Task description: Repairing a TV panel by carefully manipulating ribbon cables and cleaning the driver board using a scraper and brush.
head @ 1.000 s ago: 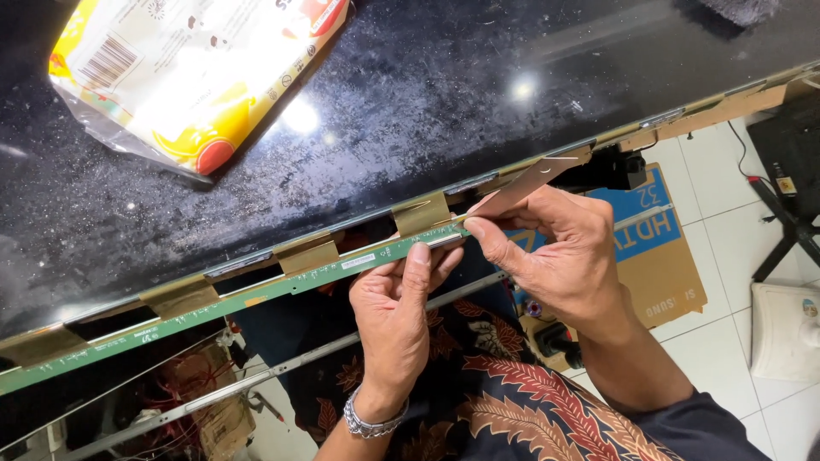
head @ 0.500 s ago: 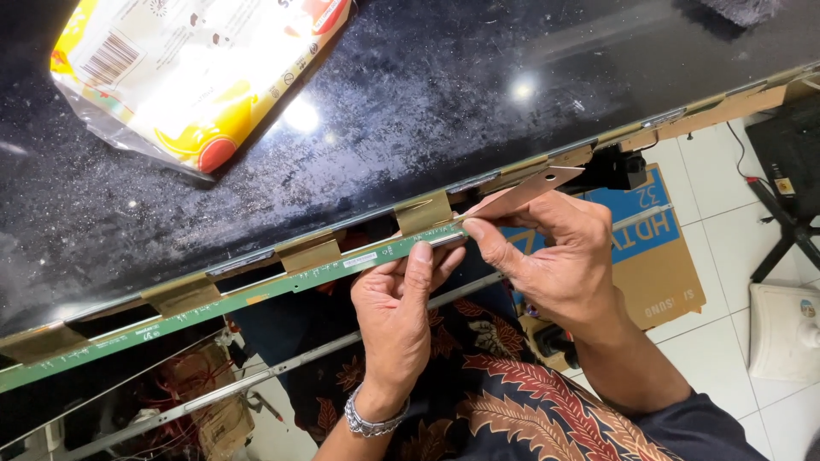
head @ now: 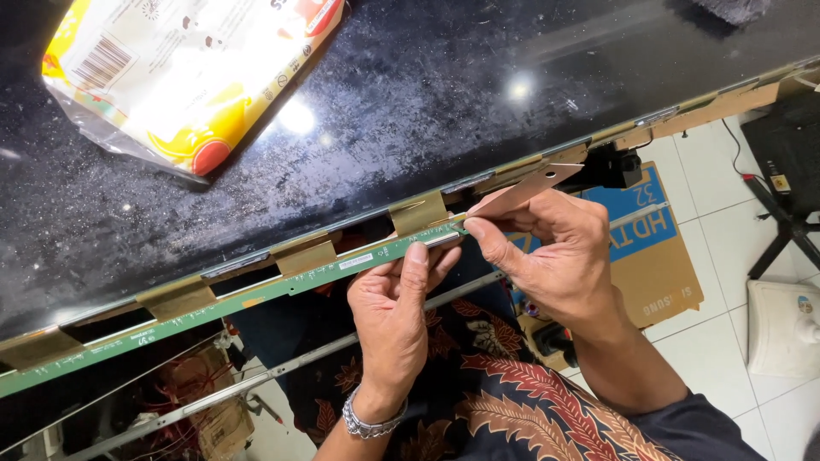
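- We see the right hand (head: 559, 260) has lifted the loose flex ribbon (head: 525, 189) slightly, pinched between fingertips.
- Left hand (head: 393, 312) stays put, fingers pressed together on the green driver board (head: 256, 294) at the panel (head: 427, 102)'s 6 o'clock edge.

The long green circuit strip (head: 213, 312) is cut off at the left edge. The yellow-and-white plastic packet (head: 184, 77) is cropped at the top (glare blots its face). The brown cardboard box (head: 653, 256) is partly hidden behind the right hand (head: 559, 260).
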